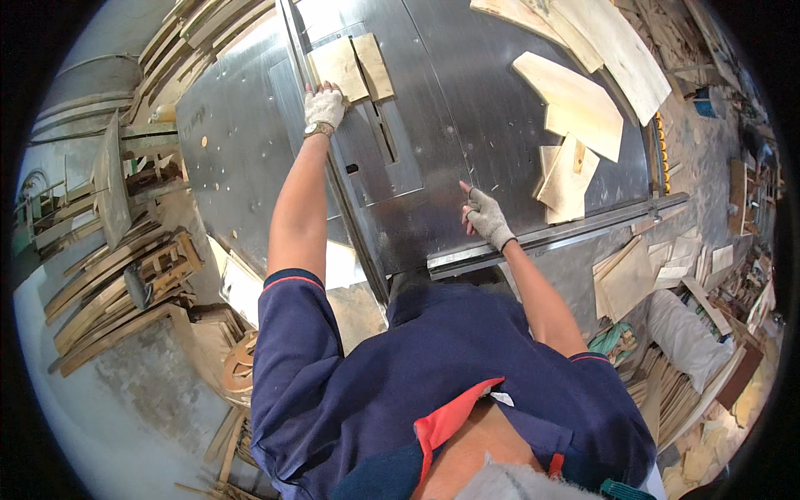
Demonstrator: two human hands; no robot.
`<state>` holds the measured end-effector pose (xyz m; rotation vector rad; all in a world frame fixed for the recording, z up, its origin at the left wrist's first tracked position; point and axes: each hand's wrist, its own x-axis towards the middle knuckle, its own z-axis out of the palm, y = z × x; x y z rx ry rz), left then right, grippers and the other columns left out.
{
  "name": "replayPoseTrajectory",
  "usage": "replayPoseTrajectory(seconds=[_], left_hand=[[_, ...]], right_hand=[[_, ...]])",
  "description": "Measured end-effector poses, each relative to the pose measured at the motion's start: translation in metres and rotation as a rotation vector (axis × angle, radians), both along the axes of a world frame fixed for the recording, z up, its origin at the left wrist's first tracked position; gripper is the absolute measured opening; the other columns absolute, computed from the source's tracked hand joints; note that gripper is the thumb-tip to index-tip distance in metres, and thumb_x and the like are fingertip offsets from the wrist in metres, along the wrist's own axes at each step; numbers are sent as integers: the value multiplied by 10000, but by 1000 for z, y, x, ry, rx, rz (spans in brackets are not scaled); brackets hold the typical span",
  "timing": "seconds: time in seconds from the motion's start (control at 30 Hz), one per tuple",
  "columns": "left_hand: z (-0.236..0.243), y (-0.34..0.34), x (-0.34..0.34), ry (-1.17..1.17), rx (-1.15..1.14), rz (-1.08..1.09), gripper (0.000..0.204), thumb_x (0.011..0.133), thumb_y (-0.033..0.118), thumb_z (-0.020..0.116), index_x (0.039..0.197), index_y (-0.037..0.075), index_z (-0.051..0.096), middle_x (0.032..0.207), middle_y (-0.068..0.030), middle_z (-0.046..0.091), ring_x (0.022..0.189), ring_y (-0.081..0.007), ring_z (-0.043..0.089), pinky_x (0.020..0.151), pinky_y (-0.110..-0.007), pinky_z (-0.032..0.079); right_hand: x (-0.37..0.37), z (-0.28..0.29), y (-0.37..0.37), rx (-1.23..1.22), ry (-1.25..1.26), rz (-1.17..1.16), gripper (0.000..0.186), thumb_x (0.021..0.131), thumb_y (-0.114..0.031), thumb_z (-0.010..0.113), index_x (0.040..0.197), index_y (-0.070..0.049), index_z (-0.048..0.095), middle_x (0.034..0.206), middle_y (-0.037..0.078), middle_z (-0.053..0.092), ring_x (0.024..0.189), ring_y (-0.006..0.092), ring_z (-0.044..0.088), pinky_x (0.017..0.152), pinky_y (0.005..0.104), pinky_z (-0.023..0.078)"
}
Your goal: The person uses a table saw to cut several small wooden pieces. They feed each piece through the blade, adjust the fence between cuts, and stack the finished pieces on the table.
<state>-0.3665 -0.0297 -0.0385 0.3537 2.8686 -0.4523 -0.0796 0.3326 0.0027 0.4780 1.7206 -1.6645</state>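
I stand at a steel saw table (450, 108) with a blade slot in its middle. My left hand (323, 106), in a grey fingerless glove with a wristwatch, reaches far across and presses on the near edge of a flat wooden piece (337, 68); a second, narrower wooden piece (373, 65) lies right beside it. My right hand (485, 214), also gloved, rests on the bare steel near the table's front edge with fingers spread, holding nothing.
Cut plywood offcuts (575, 108) lie stacked on the right of the table, longer boards (600, 33) at the far right. A fence rail (558, 233) runs along the front edge. Curved wooden parts (125, 283) pile on the floor left, more offcuts (633, 275) right.
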Motion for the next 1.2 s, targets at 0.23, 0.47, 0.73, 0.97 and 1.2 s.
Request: replayPoseTrajectory(seconds=[0.23,0.47,0.73,0.97,1.2], left_hand=[[8,-12,-73,34,16,-36,514,947,347,557,1375,63,546,1416,-134,588,1326,-235,548,1223,-571,166],[-7,-30,-154,101,27,-6,505,946,303,596,1404,109,511,1479,-91,529,1371,-243,498,1213,-563,212],[-28,-51,-225,343,116,-67,515,1002,447,516,1417,142,511,1493,-87,518,1396,-244,461,1182,-566,255],[-12,-55,-258,395,409,-89,322,939,337,608,1145,90,619,1158,-124,612,1166,-317,562,943,-492,441],[-9,-55,-264,391,292,-51,588,896,453,646,1399,167,542,1444,-94,549,1361,-258,487,1165,-553,291]], right_hand=[[-61,5,25,120,67,3,513,985,-76,571,1487,-66,466,805,44,654,586,85,601,529,259,514],[-264,19,25,410,499,127,376,954,-204,622,1294,-45,628,786,44,654,669,116,604,645,298,501],[-438,-1,-77,499,671,513,342,911,-274,630,1179,-70,692,1047,157,731,944,285,705,852,366,533],[-477,-17,-120,614,824,718,301,888,-292,641,1111,-109,723,1065,165,718,1018,339,674,900,433,520],[-466,-14,-115,686,936,848,245,752,-285,731,921,-109,716,974,115,649,938,316,660,826,429,536]])
